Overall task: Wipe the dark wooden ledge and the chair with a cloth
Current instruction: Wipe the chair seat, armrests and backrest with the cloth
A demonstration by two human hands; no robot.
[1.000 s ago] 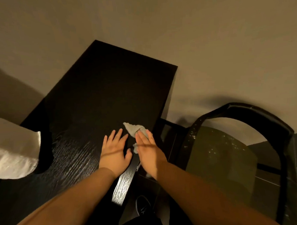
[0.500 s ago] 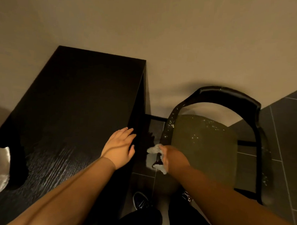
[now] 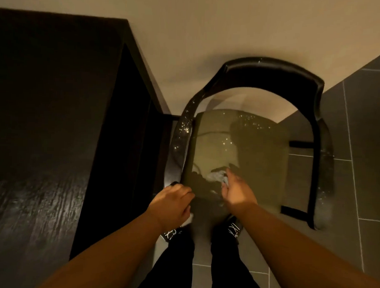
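L side: dark wooden ledge (image 3: 45, 117), chair (image 3: 273, 69) just beside it on R. Your L hand (image 3: 172, 201) grips front-L corner of olive seat (image 3: 249, 146), fingers curled over edge. Your R hand (image 3: 237, 193) holds pale cloth (image 3: 216, 176) on seat, nr front edge.

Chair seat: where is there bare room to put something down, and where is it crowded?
Bare: the seat's far and right part, between the curved backrest and right armrest; also the top of the dark ledge. Crowded: the near-left, where the left hand grips the seat's corner and the right hand holds the cloth.
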